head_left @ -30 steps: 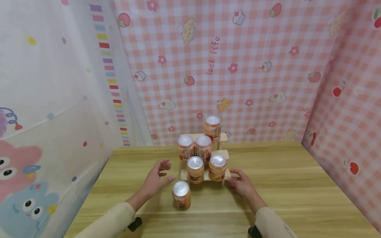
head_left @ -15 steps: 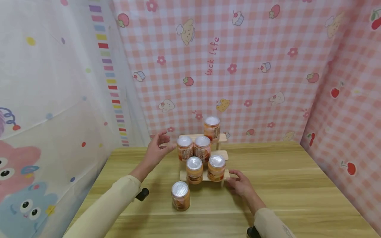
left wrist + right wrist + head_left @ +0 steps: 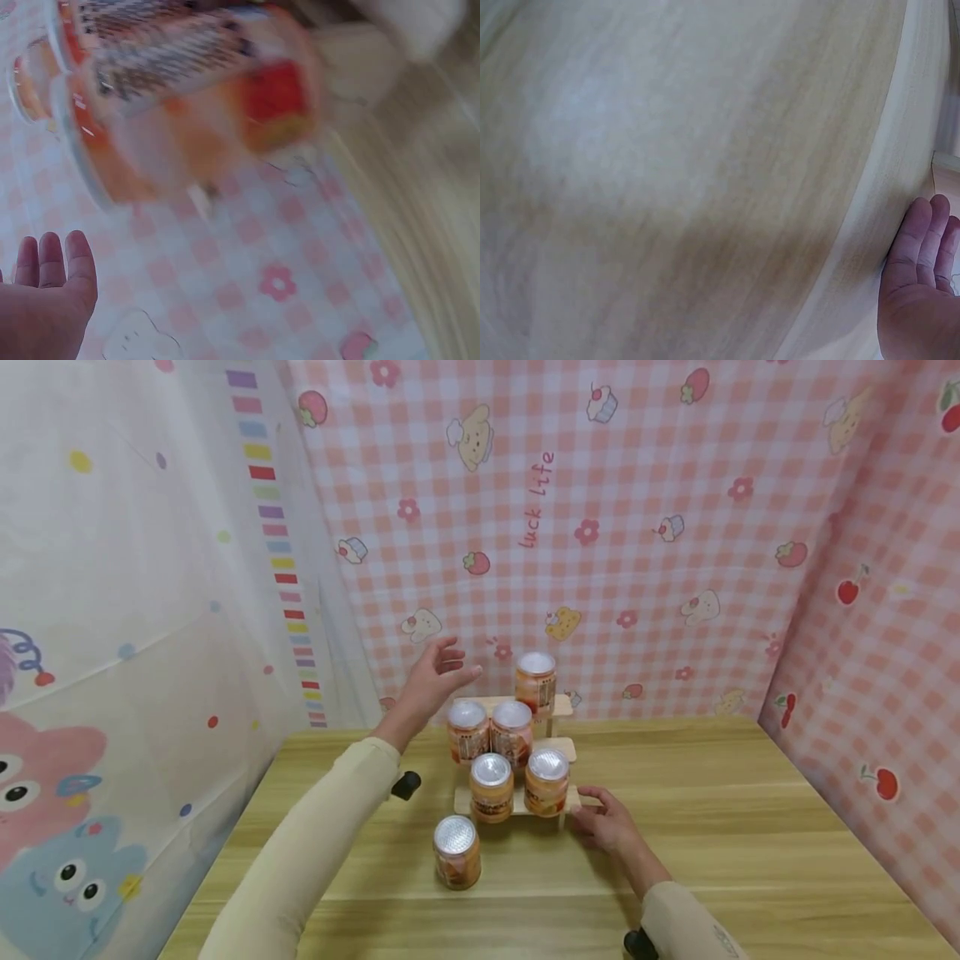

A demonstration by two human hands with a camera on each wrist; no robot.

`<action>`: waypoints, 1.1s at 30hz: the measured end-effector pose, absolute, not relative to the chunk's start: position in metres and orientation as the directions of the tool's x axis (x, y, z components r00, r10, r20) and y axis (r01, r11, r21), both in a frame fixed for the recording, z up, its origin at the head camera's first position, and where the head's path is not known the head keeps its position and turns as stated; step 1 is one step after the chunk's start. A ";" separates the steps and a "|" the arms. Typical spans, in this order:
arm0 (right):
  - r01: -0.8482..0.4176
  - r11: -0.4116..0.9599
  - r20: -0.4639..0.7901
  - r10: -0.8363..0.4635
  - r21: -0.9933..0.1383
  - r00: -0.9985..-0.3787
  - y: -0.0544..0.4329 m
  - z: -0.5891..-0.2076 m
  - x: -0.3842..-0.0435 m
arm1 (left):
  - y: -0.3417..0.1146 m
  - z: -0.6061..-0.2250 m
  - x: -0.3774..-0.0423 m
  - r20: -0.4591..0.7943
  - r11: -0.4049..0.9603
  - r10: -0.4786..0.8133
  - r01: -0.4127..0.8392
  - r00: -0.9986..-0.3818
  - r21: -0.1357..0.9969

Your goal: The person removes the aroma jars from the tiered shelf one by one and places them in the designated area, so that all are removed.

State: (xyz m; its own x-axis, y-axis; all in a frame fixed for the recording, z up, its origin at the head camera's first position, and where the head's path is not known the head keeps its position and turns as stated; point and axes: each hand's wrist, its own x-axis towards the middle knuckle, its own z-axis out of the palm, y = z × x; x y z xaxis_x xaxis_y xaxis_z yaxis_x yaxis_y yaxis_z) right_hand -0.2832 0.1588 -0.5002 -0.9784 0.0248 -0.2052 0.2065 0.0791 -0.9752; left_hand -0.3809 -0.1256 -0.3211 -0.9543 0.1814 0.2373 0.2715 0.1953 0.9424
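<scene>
Left hand [image 3: 435, 681] up high, fingers loosely bent and apart from the thumb, nothing in grasp. To the right of those fingertips, across a gap, the top jar [image 3: 536, 691], upright on the highest step of a small wooden shelf [image 3: 565, 749]. Below the same fingers and nearer the body, on the middle step, two upright jars side by side: left middle jar [image 3: 468, 745] and right middle jar [image 3: 513, 747], both silver-topped, large and blurred in the left wrist view. Behind the fingers, a pink checked cloth [image 3: 637, 568].

Right hand [image 3: 609, 828] low over the table [image 3: 750, 827], fingers nearly straight and close together in the right wrist view, curled round nothing. Fingertips at the right end of the lowest step; contact or mere closeness, cannot tell. Just left of these fingers, upright on that step, the right front jar [image 3: 547, 793]; farther left, past a gap, the left front jar [image 3: 492, 799]. Well left of the right fingers and nearer the body, a lone jar [image 3: 457, 865] upright on the table, far below the left fingers. On both arms, pale sleeves [image 3: 307, 835].
</scene>
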 end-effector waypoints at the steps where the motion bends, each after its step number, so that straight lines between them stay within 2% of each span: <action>1: 0.207 0.077 -0.206 0.025 -0.975 -0.978 0.159 -0.500 -0.283 | -0.120 -0.318 -0.383 0.236 0.183 0.183 0.269 -0.954 0.946; 6: 0.219 0.071 -0.218 0.028 -0.973 -0.976 0.159 -0.500 -0.284 | -0.094 -0.311 -0.397 0.233 0.124 0.214 0.263 -0.949 0.957; 10: 0.215 0.068 -0.214 0.031 -0.974 -0.976 0.160 -0.502 -0.285 | -0.078 -0.310 -0.407 0.195 0.158 0.253 0.239 -0.948 0.958; 18: 0.195 0.062 -0.192 0.049 -0.979 -0.980 0.158 -0.504 -0.284 | -0.058 -0.320 -0.415 0.107 0.310 0.312 0.208 -0.944 0.928; 33: 0.194 0.082 -0.189 0.062 -0.978 -0.980 0.157 -0.501 -0.281 | -0.043 -0.330 -0.417 0.107 0.290 0.355 0.219 -0.929 0.932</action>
State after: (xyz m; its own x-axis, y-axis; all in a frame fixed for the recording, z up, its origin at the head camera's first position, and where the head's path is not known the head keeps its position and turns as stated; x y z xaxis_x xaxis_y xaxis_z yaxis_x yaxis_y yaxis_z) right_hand -0.2814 0.1568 -0.5010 -0.9801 0.0616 -0.1889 0.1936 0.0823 -0.9776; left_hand -0.4173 -0.0427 -0.3301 -0.9286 0.3553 0.1073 0.2186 0.2899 0.9318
